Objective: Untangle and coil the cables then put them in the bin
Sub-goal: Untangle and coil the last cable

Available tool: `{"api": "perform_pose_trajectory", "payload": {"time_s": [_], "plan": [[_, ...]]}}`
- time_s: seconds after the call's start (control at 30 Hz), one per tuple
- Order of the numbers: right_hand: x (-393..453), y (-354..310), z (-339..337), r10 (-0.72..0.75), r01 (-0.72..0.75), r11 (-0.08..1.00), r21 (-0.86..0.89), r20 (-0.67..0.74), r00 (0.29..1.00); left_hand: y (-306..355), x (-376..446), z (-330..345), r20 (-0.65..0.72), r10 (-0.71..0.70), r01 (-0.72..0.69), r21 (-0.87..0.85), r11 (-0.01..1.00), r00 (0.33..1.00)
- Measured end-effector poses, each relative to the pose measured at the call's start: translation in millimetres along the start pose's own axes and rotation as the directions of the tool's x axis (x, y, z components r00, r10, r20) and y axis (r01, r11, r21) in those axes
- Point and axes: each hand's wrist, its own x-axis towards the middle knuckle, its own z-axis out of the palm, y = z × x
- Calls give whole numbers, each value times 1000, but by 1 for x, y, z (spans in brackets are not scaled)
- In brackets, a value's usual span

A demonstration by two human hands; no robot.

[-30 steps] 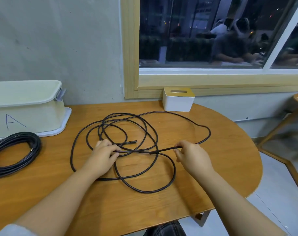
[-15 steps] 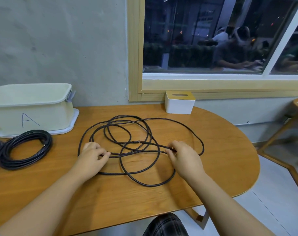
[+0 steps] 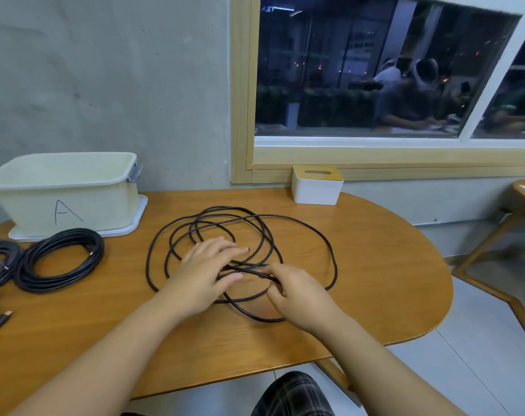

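Both bare forearms reach forward from the near edge and converge toward the middle. The left hand [image 3: 205, 268] lies palm down, its fingers straight and slightly spread, pointing far and to the right, with the thumb stretched out toward the other hand. The right hand [image 3: 297, 291] sits just beside it on the right, back upward, its fingers curled inward in a pinching grip, thumb and fingertips closed together at its far left side. The two hands nearly touch.
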Motion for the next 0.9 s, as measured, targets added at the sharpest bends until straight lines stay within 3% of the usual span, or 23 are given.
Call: {"api": "perform_pose_trajectory", "payload": {"time_s": [0.13,0.27,0.43,0.57,0.7,0.9], "plan": [[-2,-9,-2,-81,82,996,17,-51,995,13,1,-4,69,60,-63,42,997,996],[-3,-5,-8,-78,78,997,-1,-135,988,11,-6,-15,-65,-117,101,-206,973,991],[-1,6,-7,45,-36,997,63,-153,987,3,-12,-40,-208,-452,218,-657,721,868],[-1,21,0,140,-138,990,28,-89,986,-3,-19,-63,-241,-606,127,-856,500,758],[-3,22,4,158,-155,983,95,-27,987,-11,-25,-68,-232,-615,164,-840,518,753],[-3,-10,8,93,0,913,408,-210,973,-2,-32,-48,-137,-601,253,-818,517,787]]}}
